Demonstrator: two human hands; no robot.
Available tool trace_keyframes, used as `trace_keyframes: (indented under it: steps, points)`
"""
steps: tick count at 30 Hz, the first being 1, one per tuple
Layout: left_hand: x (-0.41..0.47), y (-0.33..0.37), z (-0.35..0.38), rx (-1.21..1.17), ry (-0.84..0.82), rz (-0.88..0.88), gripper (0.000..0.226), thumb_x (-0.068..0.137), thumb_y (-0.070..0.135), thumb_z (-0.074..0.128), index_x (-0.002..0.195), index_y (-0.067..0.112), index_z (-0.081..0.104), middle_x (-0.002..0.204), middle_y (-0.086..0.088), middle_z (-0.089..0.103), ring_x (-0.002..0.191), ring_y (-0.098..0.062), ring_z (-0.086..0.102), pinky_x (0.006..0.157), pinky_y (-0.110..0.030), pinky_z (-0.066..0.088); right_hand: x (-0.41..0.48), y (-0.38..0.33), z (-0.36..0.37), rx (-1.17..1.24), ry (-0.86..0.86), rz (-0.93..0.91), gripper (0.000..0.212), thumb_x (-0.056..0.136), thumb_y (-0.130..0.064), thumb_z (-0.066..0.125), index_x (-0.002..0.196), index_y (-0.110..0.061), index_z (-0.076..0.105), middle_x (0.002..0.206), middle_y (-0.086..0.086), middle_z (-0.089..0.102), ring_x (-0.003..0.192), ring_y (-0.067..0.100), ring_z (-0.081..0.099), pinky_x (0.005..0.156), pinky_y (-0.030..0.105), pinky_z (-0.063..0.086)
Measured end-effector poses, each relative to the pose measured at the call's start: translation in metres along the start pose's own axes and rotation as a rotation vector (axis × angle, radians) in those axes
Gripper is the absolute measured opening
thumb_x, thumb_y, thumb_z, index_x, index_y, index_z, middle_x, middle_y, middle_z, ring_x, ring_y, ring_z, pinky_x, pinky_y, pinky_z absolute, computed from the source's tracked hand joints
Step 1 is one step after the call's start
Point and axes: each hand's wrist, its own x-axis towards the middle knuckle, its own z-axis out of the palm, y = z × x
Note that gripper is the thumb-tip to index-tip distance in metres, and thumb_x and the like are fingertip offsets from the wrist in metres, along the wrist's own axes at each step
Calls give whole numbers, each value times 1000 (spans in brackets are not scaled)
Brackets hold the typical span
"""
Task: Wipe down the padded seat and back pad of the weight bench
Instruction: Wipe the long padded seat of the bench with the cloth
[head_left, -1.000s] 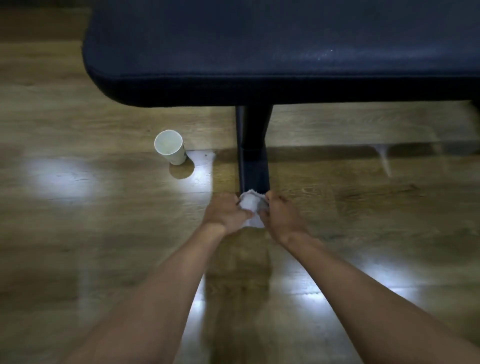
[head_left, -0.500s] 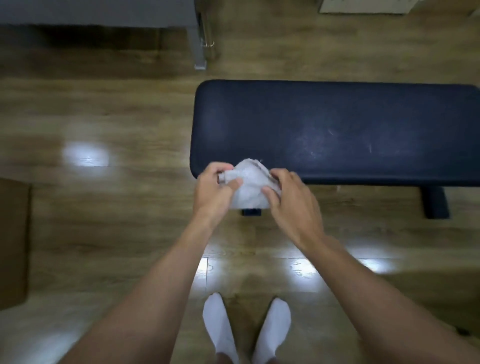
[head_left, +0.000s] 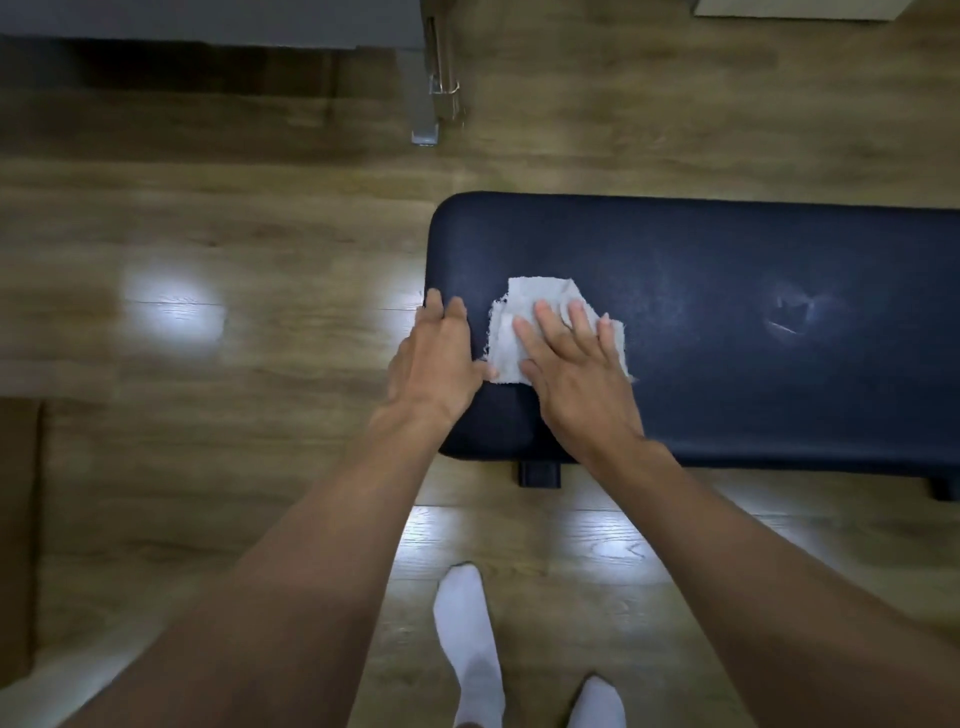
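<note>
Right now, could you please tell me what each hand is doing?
Left hand: open, resting flat on the bench pad end, holding nothing.
Right hand: open, fingers spread, pressing the cloth flat.

- Bench pad (head_left: 727, 338) — dark navy padding, rounded corners, lying flat and level; its long side runs off the frame's right edge. Faint pale smears and a scuffed patch show toward the right.
- Cloth (head_left: 524, 322) — pale grey, ragged-edged, spread flat on the pad near its left end, pressed under the right hand (head_left: 576, 374); the left hand (head_left: 434, 364) rests on the pad's left edge, thumb touching the cloth.
</note>
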Motion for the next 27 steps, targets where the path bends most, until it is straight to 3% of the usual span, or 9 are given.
trace_keyframes:
  steps: [2, 6, 9, 13, 16, 18, 21, 24, 27]
  points:
    - [9, -4, -3, 71, 12, 48, 61, 84, 32, 70, 132, 9, 41, 141, -11, 37, 121, -32, 47, 89, -41, 43, 18, -1, 4, -41, 26, -16, 48, 102, -22, 34, 148, -21, 24, 158, 4, 20, 146, 35, 8, 117, 51, 0]
    - [13, -10, -9, 86, -29, 59, 63, 88, 18, 63, 141, 9, 29, 150, -11, 34, 124, -33, 45, 95, -41, 39, 105, -8, -5, -49, 53, 5, 51, 100, -13, 34, 148, -22, 19, 159, 3, 16, 146, 35, 6, 117, 51, -1]
    - [14, -13, -12, 90, -53, 75, 63, 86, 17, 66, 139, 9, 34, 150, -8, 33, 124, -33, 45, 97, -40, 39, 149, -18, -10, -51, 74, 34, 47, 100, -16, 36, 146, -20, 23, 156, 4, 22, 145, 35, 11, 117, 53, 6]
    - [11, -21, -20, -10, -94, 57, 76, 79, 15, 73, 146, 15, 35, 157, -1, 26, 131, -31, 43, 105, -39, 38, 86, -22, -1, -9, 90, -6, 44, 101, -14, 34, 145, -14, 31, 154, 6, 30, 144, 33, 18, 118, 49, 9]
    - [9, -16, -23, -90, -14, 19, 60, 80, 8, 66, 137, 13, 49, 150, -1, 39, 127, -30, 48, 102, -38, 41, 1, -24, 2, 1, 70, -107, 51, 91, -3, 39, 141, -9, 42, 148, 9, 41, 140, 36, 31, 116, 53, 22]
    - [11, -14, -21, -144, 18, -22, 59, 82, 4, 59, 139, 15, 48, 149, -1, 42, 130, -26, 46, 105, -34, 39, -11, -22, 0, -16, 10, -127, 57, 86, 2, 41, 141, -11, 41, 148, 7, 43, 138, 33, 35, 115, 52, 25]
    - [15, -17, -17, -236, 47, -75, 61, 81, -2, 54, 138, 19, 49, 146, 3, 46, 130, -23, 46, 106, -29, 38, 58, -23, -13, -128, -14, -76, 63, 82, 5, 39, 141, -15, 33, 144, 5, 40, 134, 29, 34, 115, 48, 20]
    - [18, -23, -12, -309, 118, -107, 56, 81, 2, 49, 131, 24, 57, 136, 4, 56, 120, -24, 55, 95, -25, 42, 145, -29, -26, -152, 28, 12, 56, 80, 7, 42, 131, -14, 39, 134, 8, 43, 128, 30, 36, 112, 48, 22]
    - [23, -26, -12, -511, 115, -184, 47, 81, 7, 48, 121, 25, 66, 122, 2, 66, 111, -21, 62, 93, -27, 49, 160, -39, -22, -166, 56, 47, 48, 85, 4, 41, 131, -11, 38, 140, 9, 39, 134, 31, 31, 113, 47, 21]
